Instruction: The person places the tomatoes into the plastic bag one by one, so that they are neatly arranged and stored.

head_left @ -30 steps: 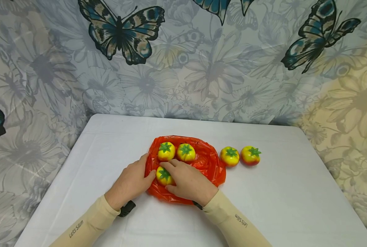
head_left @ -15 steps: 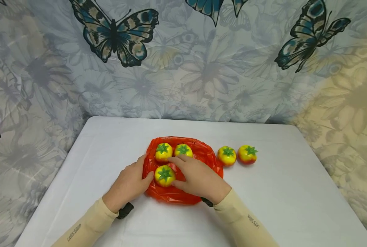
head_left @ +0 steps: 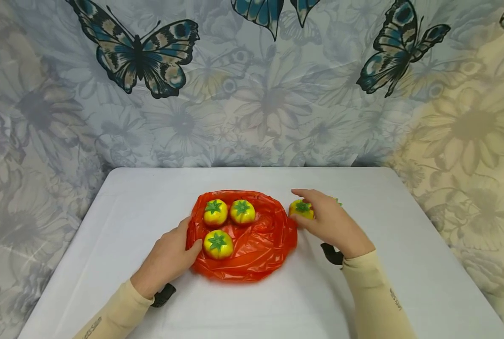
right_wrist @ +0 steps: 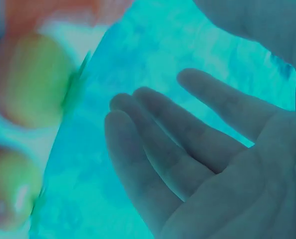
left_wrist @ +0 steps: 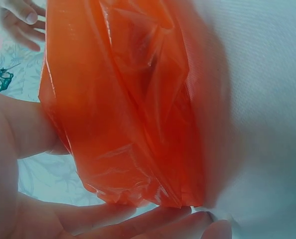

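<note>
A crumpled red plastic bag (head_left: 256,249) lies spread in the middle of the table. On it sit three yellow-and-red toy tomatoes with green leafy tops, one of them the front toy tomato (head_left: 219,246). My left hand (head_left: 167,256) grips the bag's left edge, thumb on the inner side and fingers outside. Right of the bag, my right hand (head_left: 336,223) hovers with spread fingers over two more tomatoes. The nearer tomato (head_left: 301,210) is partly covered by that hand, and the other is almost wholly hidden. In the right wrist view, both tomatoes stand apart from the fingers (right_wrist: 178,134).
A white-covered table (head_left: 404,282) carries everything. Behind it hangs a pale floral backdrop (head_left: 273,117) with large printed butterflies. A dark wrist strap (head_left: 164,295) shows at the left wrist.
My right hand has left the front tomato on the bag and moved right, over the two tomatoes beside the bag. The left hand keeps its grip. The head view has shifted slightly.
</note>
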A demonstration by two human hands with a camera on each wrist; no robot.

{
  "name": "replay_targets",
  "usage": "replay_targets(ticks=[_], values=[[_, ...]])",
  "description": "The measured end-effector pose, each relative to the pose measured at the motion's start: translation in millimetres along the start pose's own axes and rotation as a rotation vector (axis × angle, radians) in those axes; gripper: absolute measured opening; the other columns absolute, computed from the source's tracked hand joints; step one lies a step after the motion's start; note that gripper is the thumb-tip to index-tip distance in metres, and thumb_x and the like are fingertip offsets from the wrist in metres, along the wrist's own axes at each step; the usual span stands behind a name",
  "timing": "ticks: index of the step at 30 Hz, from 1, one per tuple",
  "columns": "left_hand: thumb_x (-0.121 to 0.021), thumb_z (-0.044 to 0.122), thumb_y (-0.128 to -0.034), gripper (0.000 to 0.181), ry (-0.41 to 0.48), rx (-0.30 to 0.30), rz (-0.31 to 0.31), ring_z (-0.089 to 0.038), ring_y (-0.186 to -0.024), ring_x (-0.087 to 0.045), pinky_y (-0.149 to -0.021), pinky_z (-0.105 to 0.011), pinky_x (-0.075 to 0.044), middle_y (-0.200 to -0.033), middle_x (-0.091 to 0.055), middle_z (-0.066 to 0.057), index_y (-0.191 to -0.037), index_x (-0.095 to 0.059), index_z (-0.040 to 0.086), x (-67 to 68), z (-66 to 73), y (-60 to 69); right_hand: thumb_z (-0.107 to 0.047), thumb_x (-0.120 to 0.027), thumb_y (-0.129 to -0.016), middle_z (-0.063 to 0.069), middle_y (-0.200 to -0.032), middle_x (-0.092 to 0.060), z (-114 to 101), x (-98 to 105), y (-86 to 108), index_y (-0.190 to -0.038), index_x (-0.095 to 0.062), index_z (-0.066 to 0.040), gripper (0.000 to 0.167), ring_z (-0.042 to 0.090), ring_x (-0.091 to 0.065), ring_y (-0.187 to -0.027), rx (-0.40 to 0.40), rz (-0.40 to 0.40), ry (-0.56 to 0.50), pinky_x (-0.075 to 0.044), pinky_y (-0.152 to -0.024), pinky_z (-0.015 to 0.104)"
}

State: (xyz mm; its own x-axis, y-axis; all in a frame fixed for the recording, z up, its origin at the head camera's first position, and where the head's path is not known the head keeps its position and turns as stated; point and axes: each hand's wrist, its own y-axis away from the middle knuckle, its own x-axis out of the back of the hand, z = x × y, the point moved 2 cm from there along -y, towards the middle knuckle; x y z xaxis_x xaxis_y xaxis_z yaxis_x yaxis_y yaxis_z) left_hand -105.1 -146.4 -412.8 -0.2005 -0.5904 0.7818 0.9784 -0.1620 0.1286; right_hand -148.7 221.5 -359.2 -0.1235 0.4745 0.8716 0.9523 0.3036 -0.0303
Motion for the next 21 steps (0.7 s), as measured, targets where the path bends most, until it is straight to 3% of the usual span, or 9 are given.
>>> replay_targets(ticks=[4,9,14,21], values=[[-0.064,0.028,-0.1059,0.072,-0.003,0.003,-0.002,-0.027,-0.111,-0.071,-0.086,-0.045,-0.065,-0.15,-0.064,-0.022,-0.166,-0.035,0.0,-0.7,-0.2,0.9,-0.029,-0.076,-0.101,0.018,-0.151,-0.063,25.8,13.2,3.0,-0.158,-0.054,-0.013,0.063,0.041,-0.066,-0.124,-0.071,0.047,0.01,-0.056,-0.103,0.06],[-0.063,0.029,-0.1058,0.072,-0.017,0.002,0.004,-0.028,-0.112,-0.071,-0.087,-0.046,-0.065,-0.15,-0.064,-0.023,-0.166,-0.035,0.0,-0.9,-0.1,-0.3,-0.03,-0.072,-0.102,0.023,-0.157,-0.057,49.6,21.4,3.5,-0.159,-0.051,-0.008,0.064,0.045,-0.054,-0.144,-0.136,0.065,0.018,-0.043,-0.119,0.066],[-0.064,0.03,-0.1057,0.072,-0.019,0.006,0.007,-0.027,-0.11,-0.071,-0.084,-0.044,-0.065,-0.148,-0.065,-0.024,-0.165,-0.035,-0.001,-0.6,-1.7,-0.1,-0.033,-0.073,-0.102,0.026,-0.162,-0.051,67.5,20.2,0.2,-0.161,-0.048,-0.005,0.07,0.049,-0.043,-0.152,-0.189,0.033,0.04,-0.034,-0.125,0.068],[-0.063,0.03,-0.1061,0.073,-0.011,0.008,-0.002,-0.026,-0.11,-0.071,-0.086,-0.044,-0.065,-0.149,-0.064,-0.022,-0.166,-0.035,0.0,-0.6,-1.1,-0.1,-0.041,-0.074,-0.101,0.029,-0.164,-0.046,82.8,14.5,-1.2,-0.164,-0.043,-0.006,0.079,0.053,-0.04,-0.152,-0.255,-0.027,0.035,-0.033,-0.124,0.071]])
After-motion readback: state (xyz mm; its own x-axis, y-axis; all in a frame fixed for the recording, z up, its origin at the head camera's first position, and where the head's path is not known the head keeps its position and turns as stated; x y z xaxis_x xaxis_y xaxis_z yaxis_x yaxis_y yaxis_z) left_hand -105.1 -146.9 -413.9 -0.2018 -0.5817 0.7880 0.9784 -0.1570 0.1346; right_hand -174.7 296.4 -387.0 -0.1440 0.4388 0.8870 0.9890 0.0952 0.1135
